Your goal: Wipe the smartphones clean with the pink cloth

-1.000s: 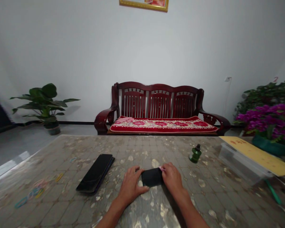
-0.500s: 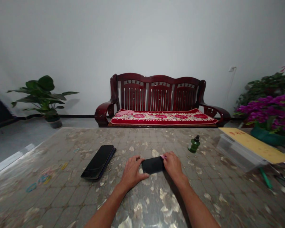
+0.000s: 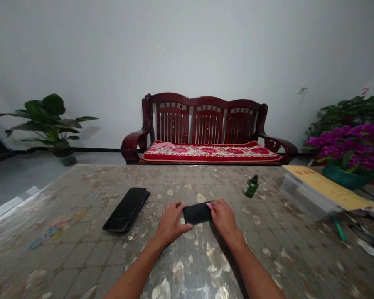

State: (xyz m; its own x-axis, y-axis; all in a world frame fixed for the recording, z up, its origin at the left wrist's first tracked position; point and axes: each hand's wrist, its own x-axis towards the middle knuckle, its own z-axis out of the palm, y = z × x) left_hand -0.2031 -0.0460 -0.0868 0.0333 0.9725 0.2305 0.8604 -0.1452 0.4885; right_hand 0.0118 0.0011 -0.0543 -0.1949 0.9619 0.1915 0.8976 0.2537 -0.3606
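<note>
A small black pouch-like object (image 3: 197,213) lies flat on the patterned table (image 3: 187,257). My left hand (image 3: 171,222) rests at its left end, fingers spread, thumb pressed along its near edge. At the right end my right hand (image 3: 222,216) is closed, its fingertips pinching something small and pink (image 3: 209,204) against the black object's top right corner. What the pink thing is I cannot make out.
A black phone stack (image 3: 126,203) lies to the left, with coloured rubber bands (image 3: 46,234) further left. A small green bottle (image 3: 251,187) stands to the right, beside a clear box with a yellow lid (image 3: 314,193). Beyond are a wooden bench (image 3: 207,133) and plants.
The view has tilted down and shifted a little; both hands stay on the black object in about the same grip.
</note>
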